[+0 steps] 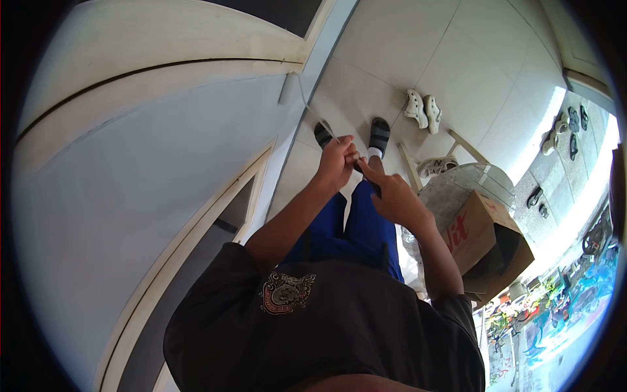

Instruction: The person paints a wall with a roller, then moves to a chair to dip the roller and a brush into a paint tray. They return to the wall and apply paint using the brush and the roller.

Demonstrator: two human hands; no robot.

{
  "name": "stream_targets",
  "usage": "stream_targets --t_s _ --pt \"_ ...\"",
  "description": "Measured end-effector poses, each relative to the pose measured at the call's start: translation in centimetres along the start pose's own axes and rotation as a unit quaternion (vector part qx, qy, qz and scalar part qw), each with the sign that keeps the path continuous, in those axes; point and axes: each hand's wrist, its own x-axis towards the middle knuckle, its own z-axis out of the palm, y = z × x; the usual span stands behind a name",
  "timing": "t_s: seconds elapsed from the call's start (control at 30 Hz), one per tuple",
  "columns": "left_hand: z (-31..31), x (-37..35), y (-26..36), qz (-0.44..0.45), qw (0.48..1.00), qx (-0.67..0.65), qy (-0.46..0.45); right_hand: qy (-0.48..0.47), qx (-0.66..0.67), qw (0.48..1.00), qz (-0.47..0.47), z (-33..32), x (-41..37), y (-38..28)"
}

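A thin pale cable (305, 98) comes out of the top of a short, light grey conduit (286, 89) on the wall. Its free end reaches my left hand (336, 164), whose fingers are closed around it. Close beside it, my right hand (394, 199) is wrapped around a dark-handled tool (376, 189). Most of that tool is hidden by the fingers, so its exact kind does not show. The tool's front part meets the left fingertips near the cable. Both hands are held in front of my body, above the tiled floor.
A blue-grey wall (163, 163) with cream frames runs along the left. Pale clogs (423, 112) lie on the floor ahead. To the right, an open cardboard box (480, 238) rests on a round see-through tabletop (450, 179), with a sneaker (437, 166) near it. More footwear lies outside.
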Motion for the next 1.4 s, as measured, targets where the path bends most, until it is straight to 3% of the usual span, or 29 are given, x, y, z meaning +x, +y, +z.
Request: stream_targets --t_s 0.07,0.13,0.2,0.27,0.43,0.5,0.67,0.77,0.87,1.03,1.1,1.13,1.2,1.27,1.33,1.4 --pt "3.0 -5.4 -0.2 0.008 1.000 -0.005 -0.012 -0.014 0.027 1.000 0.007 -4.2 -4.2 -4.4" --pt "6.6 -10.9 0.2 0.041 0.998 -0.020 -0.048 -0.103 0.016 0.993 0.056 -7.6 -8.0 -8.5" --pt "8.4 -14.0 0.6 0.046 0.997 -0.031 -0.049 -0.095 0.017 0.995 0.036 -8.1 -10.1 -10.2" --pt "8.0 -13.7 0.5 0.054 0.998 -0.036 -0.016 -0.068 0.007 0.998 0.003 -7.7 -10.2 -10.5" --pt "1.5 -1.5 1.1 0.034 0.999 -0.004 -0.010 -0.032 -0.013 0.999 -0.009 -2.5 -1.6 -4.4" --pt "1.9 -2.0 1.5 0.030 0.999 0.013 0.015 -0.022 -0.009 1.000 -0.013 -3.0 -2.1 -4.9" --pt "8.4 -14.4 2.6 0.044 0.989 -0.035 -0.137 -0.052 -0.022 0.998 -0.007 -9.1 -11.1 -12.8" --pt "11.8 -19.7 3.0 0.062 0.992 -0.036 -0.108 -0.060 -0.038 0.997 -0.036 -10.4 -13.8 -14.9" --pt "8.5 -14.1 2.4 0.083 0.991 -0.039 -0.096 -0.073 -0.057 0.995 -0.019 -9.6 -10.7 -13.9" --pt "0.2 1.9 2.9 0.036 0.996 -0.083 0.026 -0.006 -0.028 0.998 -0.059 0.3 3.8 -2.2" --pt "-1.8 5.0 3.2 0.019 0.995 0.074 0.070 0.003 -0.048 0.997 -0.058 1.7 5.1 -1.4" --pt "-1.9 4.6 3.0 0.018 0.995 0.072 0.073 0.012 -0.064 0.997 -0.052 2.1 5.0 -1.2" --pt "-0.9 2.6 2.8 -0.008 1.000 0.008 -0.019 -0.014 -0.043 0.998 -0.040 -0.7 1.7 -2.5" --pt "3.3 -4.6 3.0 -0.029 0.995 -0.056 -0.072 -0.048 -0.030 0.997 -0.043 -5.3 -3.6 -6.1" --pt "6.9 -12.0 2.8 -0.015 0.981 -0.065 -0.184 -0.087 -0.034 0.995 -0.035 -10.3 -9.8 -11.1" --pt "11.8 -19.7 3.0 0.025 0.980 -0.051 -0.193 -0.132 -0.018 0.991 0.001 -14.1 -14.7 -15.4"
